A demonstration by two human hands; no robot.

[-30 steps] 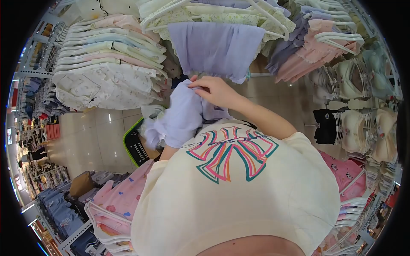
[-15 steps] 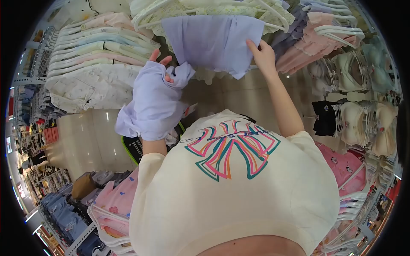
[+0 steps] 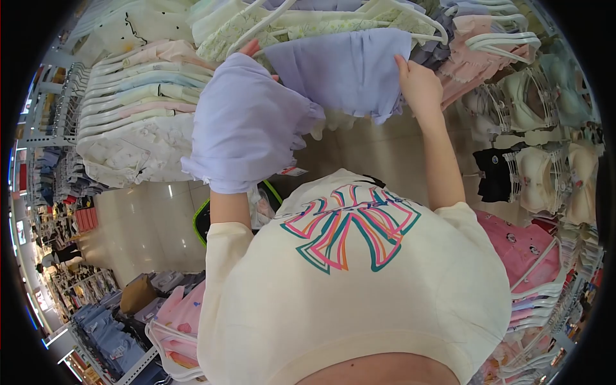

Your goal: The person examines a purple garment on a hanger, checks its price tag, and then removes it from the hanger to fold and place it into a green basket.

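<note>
A lavender garment with a frilled lower edge is stretched out in front of me, below a white hanger. My right hand pinches its right side edge between thumb and fingers. A second lavender cloth piece, also frilled, drapes over my left hand and forearm. Only a few fingertips of my left hand poke out, near the left corner of the stretched garment. The cloth hides the rest of that hand, so its grip cannot be made out. Behind hangs a pale green floral garment.
White hangers with pastel clothes fill the left rack. Pink ruffled clothes and bras hang on the right. A dark basket with a green rim stands by my left forearm. Pink garments hang close behind me.
My left hand has risen toward the stretched garment's left corner, and the draped cloth now spreads wider over it. My right hand and the stretched garment have shifted slightly right.
</note>
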